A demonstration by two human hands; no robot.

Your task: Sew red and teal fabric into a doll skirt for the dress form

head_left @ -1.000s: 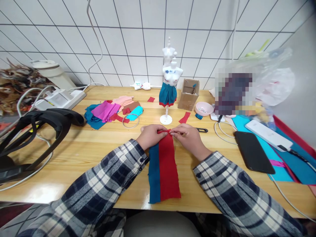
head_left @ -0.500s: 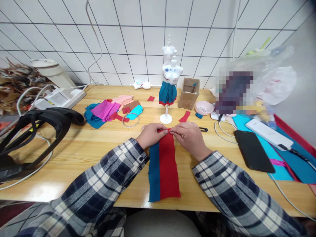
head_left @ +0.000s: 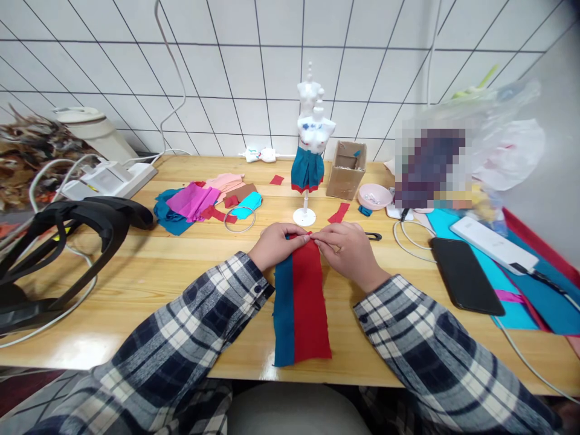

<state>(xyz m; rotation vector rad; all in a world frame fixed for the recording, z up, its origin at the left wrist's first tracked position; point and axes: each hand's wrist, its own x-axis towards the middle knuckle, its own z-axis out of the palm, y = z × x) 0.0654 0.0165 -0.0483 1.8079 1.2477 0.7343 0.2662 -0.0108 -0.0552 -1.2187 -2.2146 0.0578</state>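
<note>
Red strip (head_left: 310,302) overlaps blue strip (head_left: 283,314), far edge seemingly pinched.

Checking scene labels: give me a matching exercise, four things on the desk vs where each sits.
Things:
1. red cloth strip
2. black phone
3. pink bowl
4. pile of cloth scraps

Places:
A. desk, right of the hands
B. left of the small dress form's stand
C. pinched at its far end by both hands
D. beside the cardboard box

Pairs: 1-C, 2-A, 3-D, 4-B
</note>
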